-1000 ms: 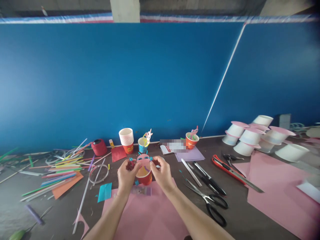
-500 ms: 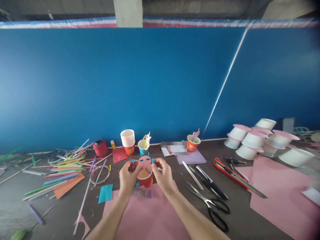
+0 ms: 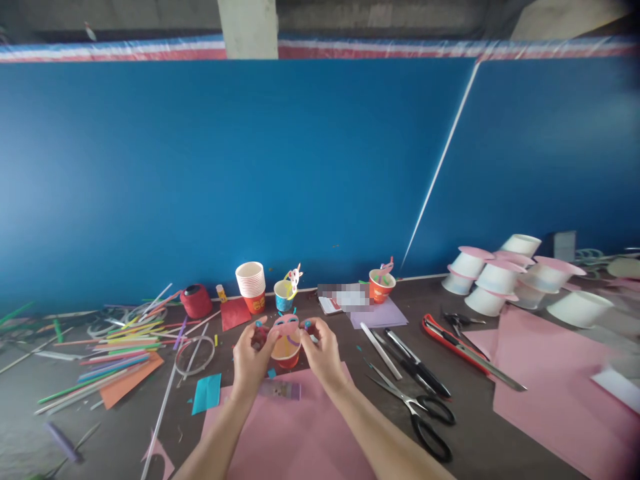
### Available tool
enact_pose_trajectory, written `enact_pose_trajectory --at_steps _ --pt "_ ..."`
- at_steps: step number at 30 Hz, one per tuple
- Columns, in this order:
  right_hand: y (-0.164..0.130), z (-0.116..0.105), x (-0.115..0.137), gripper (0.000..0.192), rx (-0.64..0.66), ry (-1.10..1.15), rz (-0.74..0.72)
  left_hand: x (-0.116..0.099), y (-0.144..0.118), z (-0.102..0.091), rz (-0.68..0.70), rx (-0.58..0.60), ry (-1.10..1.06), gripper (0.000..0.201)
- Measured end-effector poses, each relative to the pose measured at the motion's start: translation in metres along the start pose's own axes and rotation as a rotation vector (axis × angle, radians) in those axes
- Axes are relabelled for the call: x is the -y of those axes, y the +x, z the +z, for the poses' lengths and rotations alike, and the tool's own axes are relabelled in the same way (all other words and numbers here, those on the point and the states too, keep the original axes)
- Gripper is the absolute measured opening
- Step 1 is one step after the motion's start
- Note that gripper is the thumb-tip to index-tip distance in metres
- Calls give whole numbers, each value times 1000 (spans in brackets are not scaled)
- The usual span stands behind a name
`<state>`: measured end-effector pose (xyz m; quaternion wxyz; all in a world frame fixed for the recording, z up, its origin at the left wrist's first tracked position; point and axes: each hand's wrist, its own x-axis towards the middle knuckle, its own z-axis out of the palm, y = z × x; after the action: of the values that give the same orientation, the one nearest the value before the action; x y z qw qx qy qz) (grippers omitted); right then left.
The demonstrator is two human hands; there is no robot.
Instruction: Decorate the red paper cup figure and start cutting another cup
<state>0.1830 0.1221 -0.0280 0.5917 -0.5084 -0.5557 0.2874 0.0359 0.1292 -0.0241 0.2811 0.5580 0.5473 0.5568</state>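
1. Left hand (image 3: pixel 251 360): fingers curled, thumb and forefinger pinched on the left edge of the pink paper cut-out (image 3: pixel 286 325); the grip matches the two earlier frames.
2. Right hand (image 3: pixel 324 350): closed in the same pinch on the right edge of the cut-out, with no regrip over the last second.
3. Red paper cup (image 3: pixel 286 351): upright between both hands, just above the near pink sheet (image 3: pixel 295 433), with the cut-out held across its rim (whether the cup base rests on the table cannot be told).
4. Change: the hands and cup sit slightly lower and further left in the view than half a second ago; the backdrop shifts likewise, so this is judged to be head motion. The fitting of the cut-out appears unfinished.
5. Surroundings: black-handled scissors (image 3: pixel 425 413) lie to the right, loose straws (image 3: pixel 115 340) to the left, and a cup stack (image 3: pixel 251 283) behind.
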Motion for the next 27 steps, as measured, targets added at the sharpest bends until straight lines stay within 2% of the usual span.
enact_pose_trajectory --at_steps 7,14,20,27 --pt "5 -5 -5 18 32 30 34 17 5 3 -18 11 -267 41" --pt "6 -5 -3 23 27 46 36 22 8 -1 -71 20 -144 32" --pt "4 -5 6 24 17 2 -7 16 8 -3 -11 55 -75 28" --pt "4 -5 5 25 32 39 20 14 9 -4 16 84 -50 26"
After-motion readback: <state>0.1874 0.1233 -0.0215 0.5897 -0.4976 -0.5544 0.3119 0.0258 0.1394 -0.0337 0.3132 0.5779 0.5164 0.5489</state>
